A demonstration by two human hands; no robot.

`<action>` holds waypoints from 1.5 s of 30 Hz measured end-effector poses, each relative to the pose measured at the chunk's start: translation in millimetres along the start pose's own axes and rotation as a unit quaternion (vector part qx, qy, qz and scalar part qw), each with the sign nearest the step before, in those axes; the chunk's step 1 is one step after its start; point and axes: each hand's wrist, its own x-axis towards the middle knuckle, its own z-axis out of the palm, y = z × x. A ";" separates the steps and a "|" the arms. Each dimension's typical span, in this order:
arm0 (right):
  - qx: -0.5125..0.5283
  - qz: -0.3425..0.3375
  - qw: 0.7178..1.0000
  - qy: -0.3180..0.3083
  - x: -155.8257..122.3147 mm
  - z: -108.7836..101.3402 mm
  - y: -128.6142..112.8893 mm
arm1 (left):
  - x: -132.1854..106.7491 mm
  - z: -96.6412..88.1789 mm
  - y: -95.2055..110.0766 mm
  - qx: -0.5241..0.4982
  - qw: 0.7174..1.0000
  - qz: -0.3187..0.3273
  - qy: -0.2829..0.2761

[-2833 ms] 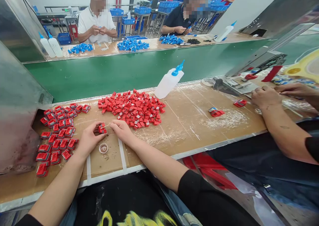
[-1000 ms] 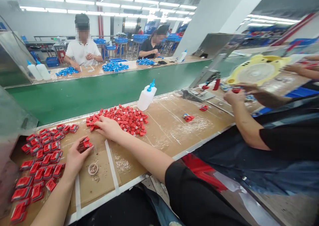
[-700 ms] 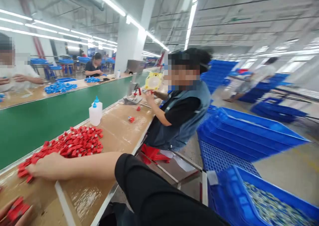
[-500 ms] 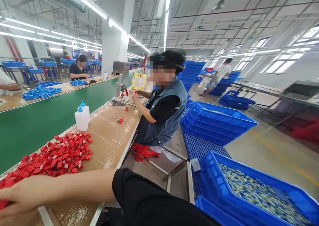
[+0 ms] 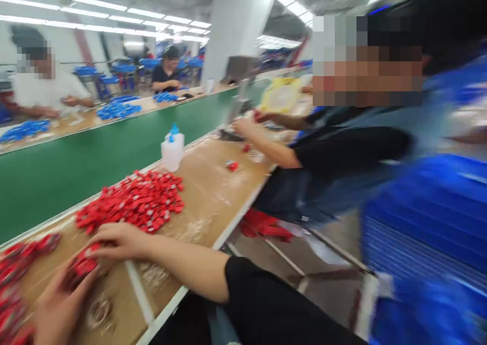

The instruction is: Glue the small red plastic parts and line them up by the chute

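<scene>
The picture is smeared by motion. My left hand (image 5: pixel 57 307) is at the lower left of the brown bench, its fingers curled round a small red plastic part (image 5: pixel 82 267). My right hand (image 5: pixel 118 239) reaches in from the right, fingers pressed together on a red part (image 5: pixel 93 247) just above the left fingertips. A loose pile of red parts (image 5: pixel 133 203) lies right behind my right hand. More red parts (image 5: pixel 17 264) lie in rows at the far left. A small clear cup (image 5: pixel 99 312) stands beside my left hand.
A white squeeze bottle (image 5: pixel 172 151) stands past the pile by the green conveyor belt (image 5: pixel 76 167). A co-worker sits close on the right, hands (image 5: pixel 247 127) on the bench. Blue crates (image 5: pixel 426 208) and a red stool (image 5: pixel 262 226) fill the floor at the right.
The view has swung back left and down from the crates towards the bench. My right hand has come from the pile's edge to my left hand, which is in view again.
</scene>
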 end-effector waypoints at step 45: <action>0.061 0.037 0.994 -0.083 -11.7 19.8 -18.4 | -31.0 -19.9 18.8 -0.182 0.977 -0.014 -0.112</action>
